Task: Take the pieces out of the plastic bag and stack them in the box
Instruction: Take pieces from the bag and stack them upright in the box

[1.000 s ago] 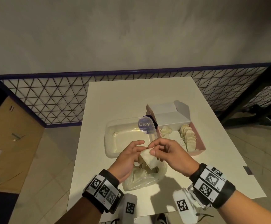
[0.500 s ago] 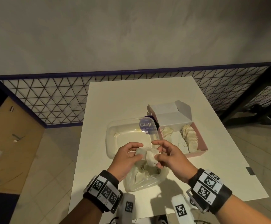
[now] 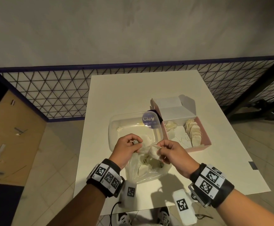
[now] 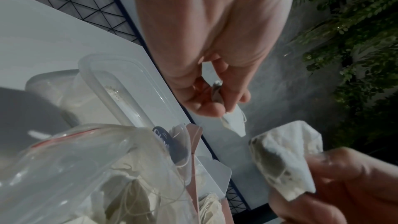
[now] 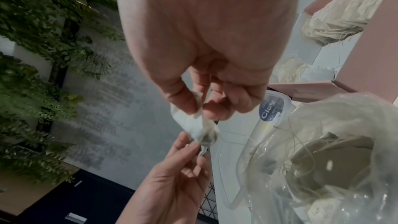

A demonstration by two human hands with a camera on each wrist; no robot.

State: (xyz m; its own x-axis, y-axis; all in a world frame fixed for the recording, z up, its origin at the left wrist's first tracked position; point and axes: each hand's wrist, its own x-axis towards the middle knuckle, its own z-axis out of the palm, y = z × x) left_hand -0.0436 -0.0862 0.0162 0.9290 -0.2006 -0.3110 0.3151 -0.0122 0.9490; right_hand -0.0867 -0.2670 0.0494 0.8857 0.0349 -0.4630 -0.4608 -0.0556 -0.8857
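Paper piece pinched by right hand, left hand pinching its tag; pink box right of it (right hand nearer).

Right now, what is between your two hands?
In the head view, a small white tea-bag-like pouch spans the gap between the left hand and the right hand, above the clear plastic bag.

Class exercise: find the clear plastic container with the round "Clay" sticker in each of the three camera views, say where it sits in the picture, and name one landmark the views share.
Head: clear plastic container sits centre frame on the table, just beyond both hands.
Left wrist: it runs diagonally through the left-centre, above the plastic bag.
Right wrist: only its rim and side wall show, right of centre, beside the bag.
Shared landmark: the dark round "Clay" sticker, next to the pink box.
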